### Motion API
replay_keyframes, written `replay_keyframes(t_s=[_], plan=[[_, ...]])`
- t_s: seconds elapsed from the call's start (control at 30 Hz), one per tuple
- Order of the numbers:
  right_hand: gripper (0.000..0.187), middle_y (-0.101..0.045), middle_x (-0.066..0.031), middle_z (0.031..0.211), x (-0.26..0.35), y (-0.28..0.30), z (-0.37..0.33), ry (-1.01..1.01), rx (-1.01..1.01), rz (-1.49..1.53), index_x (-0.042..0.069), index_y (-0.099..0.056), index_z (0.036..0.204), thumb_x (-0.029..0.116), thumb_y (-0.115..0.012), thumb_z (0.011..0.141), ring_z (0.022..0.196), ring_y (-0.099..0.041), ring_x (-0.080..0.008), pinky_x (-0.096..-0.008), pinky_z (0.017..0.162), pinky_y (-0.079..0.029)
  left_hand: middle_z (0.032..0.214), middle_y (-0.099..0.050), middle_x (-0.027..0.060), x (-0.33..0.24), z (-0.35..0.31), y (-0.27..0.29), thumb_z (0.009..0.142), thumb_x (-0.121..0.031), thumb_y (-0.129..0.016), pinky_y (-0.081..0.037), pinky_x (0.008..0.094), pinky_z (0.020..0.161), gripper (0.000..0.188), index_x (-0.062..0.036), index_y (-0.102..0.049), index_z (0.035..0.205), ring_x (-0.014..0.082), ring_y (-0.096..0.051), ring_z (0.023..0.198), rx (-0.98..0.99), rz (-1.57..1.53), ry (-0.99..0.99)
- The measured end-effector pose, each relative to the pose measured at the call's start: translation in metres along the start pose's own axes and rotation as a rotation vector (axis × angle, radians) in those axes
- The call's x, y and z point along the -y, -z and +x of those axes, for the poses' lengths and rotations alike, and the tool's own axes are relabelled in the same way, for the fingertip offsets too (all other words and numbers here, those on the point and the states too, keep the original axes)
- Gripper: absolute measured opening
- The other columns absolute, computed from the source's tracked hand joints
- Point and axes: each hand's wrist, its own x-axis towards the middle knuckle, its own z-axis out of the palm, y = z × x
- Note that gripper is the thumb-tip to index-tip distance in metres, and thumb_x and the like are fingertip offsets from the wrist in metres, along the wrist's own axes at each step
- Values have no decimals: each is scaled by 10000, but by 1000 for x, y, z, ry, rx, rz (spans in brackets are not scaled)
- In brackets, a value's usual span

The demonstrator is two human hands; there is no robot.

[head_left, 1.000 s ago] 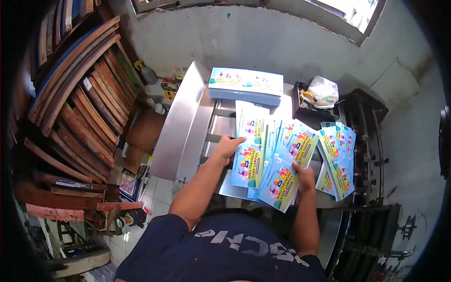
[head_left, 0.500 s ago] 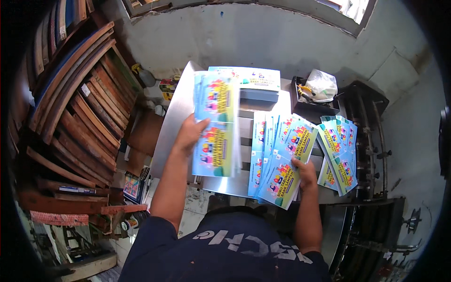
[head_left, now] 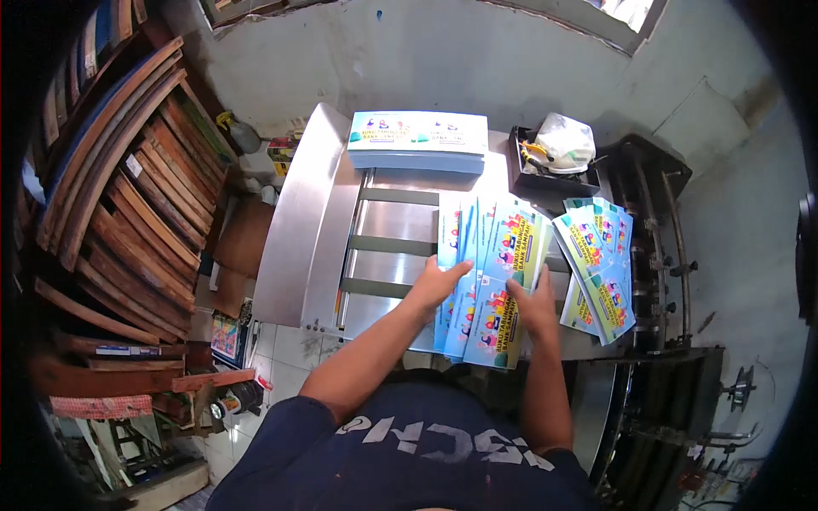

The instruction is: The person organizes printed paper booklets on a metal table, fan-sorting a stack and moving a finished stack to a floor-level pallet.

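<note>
Colourful blue, yellow and green printed booklets (head_left: 503,328) lie in an overlapping, fanned pile at the front of the steel table. My left hand (head_left: 439,283) grips the pile's left edge, thumb on top, the other fingers partly hidden. At the right edge, my right hand (head_left: 535,305) holds the same pile with its thumb across the top booklet and its fingers along the side. Just right of that hand, a second fanned pile of matching booklets (head_left: 601,272) rests apart. A neat, thick stack of similar printed pieces (head_left: 417,134) stands at the back of the table.
The steel table (head_left: 294,230) has dark slats and a raised left side. A black box (head_left: 558,181) with a plastic bag and yellow-handled tool stands at back right. Machine rods (head_left: 669,247) run along the right. Curved wooden boards (head_left: 145,187) fill a rack at left.
My left hand, which held a sheaf of booklets raised at the left, has moved right onto the fanned pile. The pile's top booklet now lies straighter. The view has shifted slightly.
</note>
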Motion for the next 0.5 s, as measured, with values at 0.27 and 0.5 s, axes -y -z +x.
replay_keyframes(t_s=[0.27, 0.5], plan=[[864, -434, -286, 1426, -25, -2, 5, -36, 91, 573, -112, -256, 1456, 106, -766, 795, 1330, -451, -329, -380, 1099, -362, 1010, -700, 167, -29, -1, -25, 792, -189, -804, -585, 365, 748, 479, 47, -579, 1143, 231, -709, 850, 245, -21, 224], [658, -446, -274, 1397, -24, -14, -17, -55, 2, 847, -116, -304, 1417, 19, -655, 877, 1273, -489, -285, -361, 1058, -407, 1055, -667, 176, -20, -19, -65, 822, -163, -765, -599, 383, 749, 501, 27, -498, 1200, 236, -697, 870, -2, 347, -25]])
